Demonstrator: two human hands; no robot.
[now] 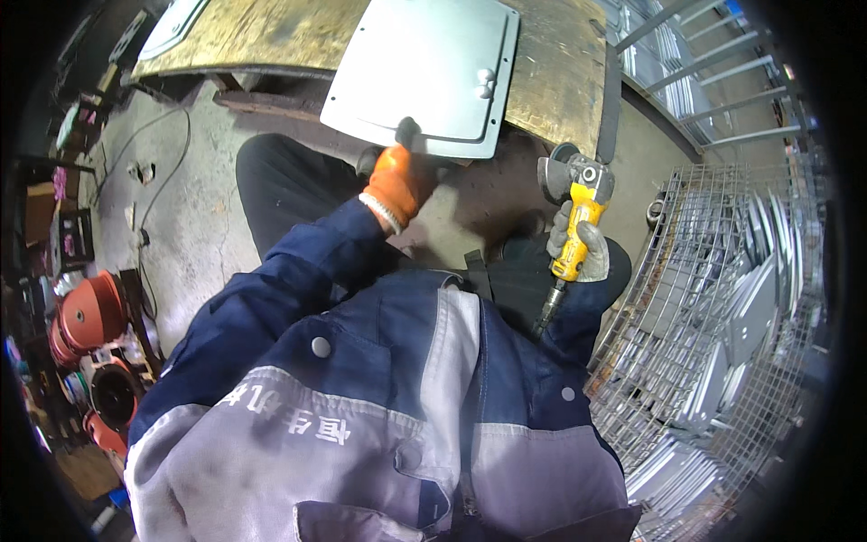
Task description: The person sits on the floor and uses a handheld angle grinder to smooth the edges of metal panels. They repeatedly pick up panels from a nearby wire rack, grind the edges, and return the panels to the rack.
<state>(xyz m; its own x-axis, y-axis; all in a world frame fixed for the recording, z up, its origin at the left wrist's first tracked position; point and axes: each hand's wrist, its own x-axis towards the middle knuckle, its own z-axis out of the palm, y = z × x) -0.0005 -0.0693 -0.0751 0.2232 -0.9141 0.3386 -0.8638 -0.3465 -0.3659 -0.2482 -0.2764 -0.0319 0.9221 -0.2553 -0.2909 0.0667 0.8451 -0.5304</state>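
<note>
Silver-grey panel [406, 72] set out on the desk [560, 72], grinder [582, 217] held clear of it

The panel lies flat on the worn wooden desk in front of me, its near edge overhanging towards my knees. That much is done: the piece is in place and the tool is in my grip. My right hand [591, 253], in a grey glove, is closed around the yellow grinder, whose head is near the desk's near right corner, apart from the panel. No grinding shows at this moment. Glare covers much of the face, so I cannot tell which parts are finished or how much work is left. My left hand [397, 185], gloved in orange, is at the panel's near edge with a dark fingertip over it; whether I pinch it from beneath I cannot tell. The hands are well apart.

Counting up: one grinder, one panel before me with two round silver knobs, and one more pale piece [172, 25] cut off at the upper left. To my right are one wire basket [643, 289] and one metal rack [713, 61]. The flat grey pieces [754, 307] in the basket overlap too much to count.
</note>
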